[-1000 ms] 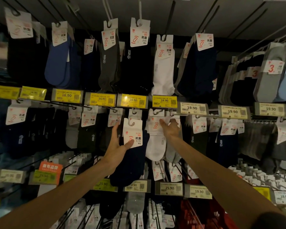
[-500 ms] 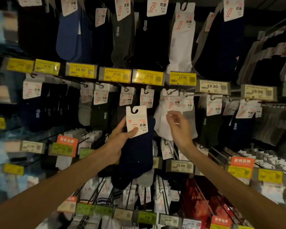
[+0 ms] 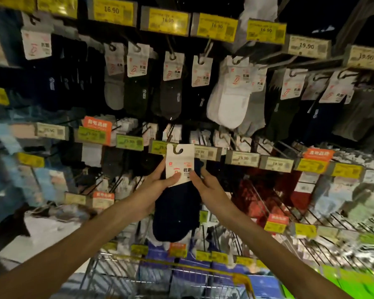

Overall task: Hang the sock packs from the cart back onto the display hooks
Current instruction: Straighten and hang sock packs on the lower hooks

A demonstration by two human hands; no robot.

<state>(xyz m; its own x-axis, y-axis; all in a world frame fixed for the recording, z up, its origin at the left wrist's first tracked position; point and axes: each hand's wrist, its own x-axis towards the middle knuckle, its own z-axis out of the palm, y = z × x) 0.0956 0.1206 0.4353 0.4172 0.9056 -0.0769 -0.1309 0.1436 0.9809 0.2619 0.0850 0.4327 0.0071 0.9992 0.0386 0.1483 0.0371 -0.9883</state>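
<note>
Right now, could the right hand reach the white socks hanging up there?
Probably yes, but not straight away. The white socks hang above the right hand with nothing between them. That hand is pinching the navy sock pack, so it would have to let go first.

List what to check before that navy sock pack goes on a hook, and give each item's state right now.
1. Two-handed grip: left hand and right hand both pinch the header card of the navy sock pack: ok.
2. Hanger cut-out free of fingers: ok.
3. Card upright, cut-out on top: ok.
4. Pack threaded on a display hook: not ok; it is held in front of the price labels, on no hook.
5. Matching free hook picked out: cannot tell, display is blurred.
6. Packs left in the cart: cannot tell.
</note>
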